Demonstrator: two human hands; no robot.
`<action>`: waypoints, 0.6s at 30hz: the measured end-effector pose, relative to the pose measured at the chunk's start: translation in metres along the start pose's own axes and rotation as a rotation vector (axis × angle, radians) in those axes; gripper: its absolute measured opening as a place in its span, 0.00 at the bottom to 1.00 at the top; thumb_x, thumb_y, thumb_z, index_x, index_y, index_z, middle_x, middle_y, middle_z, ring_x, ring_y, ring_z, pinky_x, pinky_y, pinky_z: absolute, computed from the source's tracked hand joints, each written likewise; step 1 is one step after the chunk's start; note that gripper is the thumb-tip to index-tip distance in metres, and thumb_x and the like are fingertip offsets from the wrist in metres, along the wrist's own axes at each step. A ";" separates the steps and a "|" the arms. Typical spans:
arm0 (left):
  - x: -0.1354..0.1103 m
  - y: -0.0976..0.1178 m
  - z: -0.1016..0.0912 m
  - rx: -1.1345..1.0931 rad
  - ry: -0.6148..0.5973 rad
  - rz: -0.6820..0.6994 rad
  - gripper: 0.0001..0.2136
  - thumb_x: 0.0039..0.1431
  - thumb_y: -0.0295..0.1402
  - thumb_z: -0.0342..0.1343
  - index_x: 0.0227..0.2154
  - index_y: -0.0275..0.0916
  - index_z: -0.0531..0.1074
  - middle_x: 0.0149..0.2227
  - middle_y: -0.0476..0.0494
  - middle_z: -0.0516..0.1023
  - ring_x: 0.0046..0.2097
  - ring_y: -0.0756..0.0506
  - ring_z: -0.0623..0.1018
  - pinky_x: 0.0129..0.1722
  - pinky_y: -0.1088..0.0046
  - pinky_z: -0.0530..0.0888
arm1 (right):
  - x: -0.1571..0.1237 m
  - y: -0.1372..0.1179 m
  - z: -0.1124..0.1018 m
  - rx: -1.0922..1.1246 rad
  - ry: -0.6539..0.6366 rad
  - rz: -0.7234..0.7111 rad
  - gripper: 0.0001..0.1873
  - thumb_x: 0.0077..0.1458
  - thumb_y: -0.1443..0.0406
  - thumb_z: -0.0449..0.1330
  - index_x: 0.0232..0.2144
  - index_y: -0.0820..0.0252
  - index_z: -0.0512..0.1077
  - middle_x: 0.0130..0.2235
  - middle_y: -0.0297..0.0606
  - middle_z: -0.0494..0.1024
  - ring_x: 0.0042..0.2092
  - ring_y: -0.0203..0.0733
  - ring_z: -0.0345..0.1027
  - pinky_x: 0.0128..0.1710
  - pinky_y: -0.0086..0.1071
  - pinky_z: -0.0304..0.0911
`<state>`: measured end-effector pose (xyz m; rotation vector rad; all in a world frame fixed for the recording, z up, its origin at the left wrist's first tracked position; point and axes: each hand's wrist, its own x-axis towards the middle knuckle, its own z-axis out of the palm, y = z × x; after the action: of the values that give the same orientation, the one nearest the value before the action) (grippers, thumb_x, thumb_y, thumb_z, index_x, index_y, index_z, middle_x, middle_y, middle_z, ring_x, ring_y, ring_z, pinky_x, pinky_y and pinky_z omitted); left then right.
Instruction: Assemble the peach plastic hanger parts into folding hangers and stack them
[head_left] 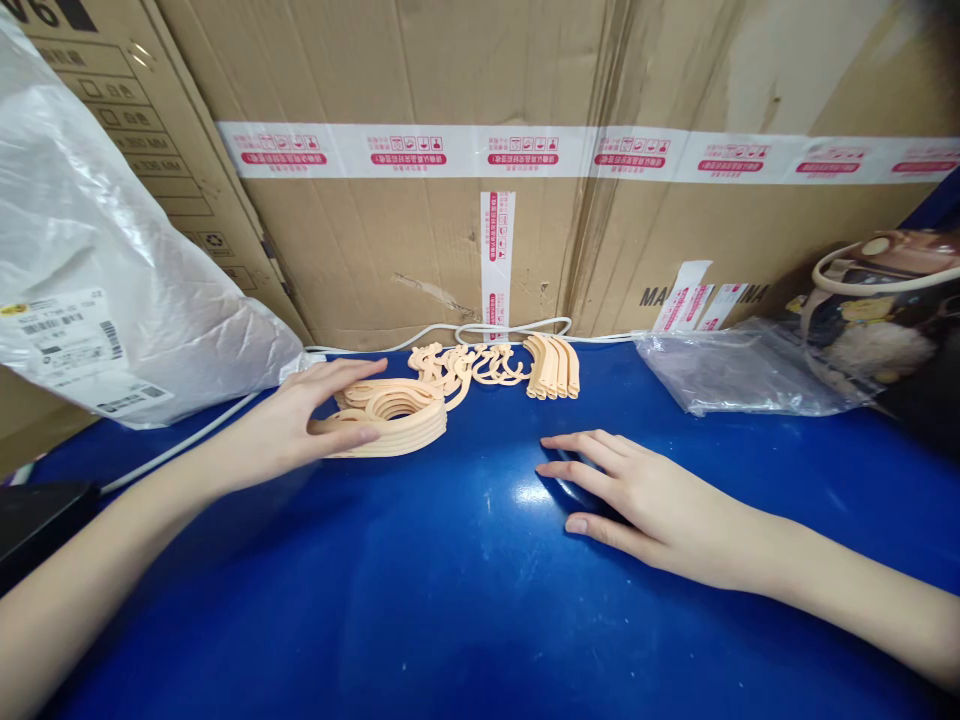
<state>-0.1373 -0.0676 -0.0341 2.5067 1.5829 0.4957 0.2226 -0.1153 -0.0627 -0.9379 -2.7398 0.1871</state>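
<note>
A stack of beige curved plastic pieces (405, 432) with looped ends lies on the blue table. My left hand (300, 415) is at its left end, fingers and thumb spread, the thumb along the front of the stack; whether it presses on the pieces I cannot tell. Behind the stack is a loose pile of small beige hook-shaped pieces (450, 368). To their right, several beige curved bars (553, 366) lie side by side. My right hand (630, 490) rests open and palm down on or just above the table, fingers apart, holding nothing.
Large cardboard boxes (405, 240) stand along the back of the blue table (465, 600). A white plastic parcel bag (135, 250) leans at the left, near a white cable (180, 445). A clear plastic bag (735, 370) and a brown patterned bag (870, 310) are at the right.
</note>
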 end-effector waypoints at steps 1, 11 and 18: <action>0.000 -0.001 -0.003 -0.049 0.010 -0.024 0.32 0.58 0.55 0.46 0.60 0.40 0.59 0.63 0.42 0.61 0.62 0.38 0.61 0.61 0.62 0.55 | 0.000 0.000 0.000 -0.002 -0.004 0.001 0.21 0.64 0.56 0.50 0.56 0.55 0.65 0.57 0.47 0.66 0.57 0.52 0.60 0.52 0.49 0.63; -0.001 -0.029 -0.020 -0.012 -0.007 -0.089 0.28 0.57 0.52 0.48 0.51 0.34 0.68 0.54 0.38 0.73 0.55 0.39 0.70 0.58 0.60 0.61 | 0.000 -0.002 -0.001 -0.047 -0.053 0.014 0.22 0.65 0.55 0.49 0.56 0.57 0.64 0.59 0.47 0.64 0.59 0.50 0.57 0.55 0.47 0.61; 0.002 -0.021 -0.014 0.062 0.040 0.008 0.24 0.60 0.51 0.46 0.48 0.38 0.70 0.51 0.41 0.76 0.51 0.41 0.73 0.53 0.63 0.65 | 0.000 -0.003 -0.001 -0.054 -0.060 0.023 0.22 0.65 0.55 0.48 0.57 0.56 0.63 0.59 0.46 0.64 0.60 0.49 0.57 0.55 0.46 0.61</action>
<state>-0.1594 -0.0569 -0.0267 2.5654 1.6271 0.5088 0.2210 -0.1174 -0.0609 -0.9936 -2.8029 0.1488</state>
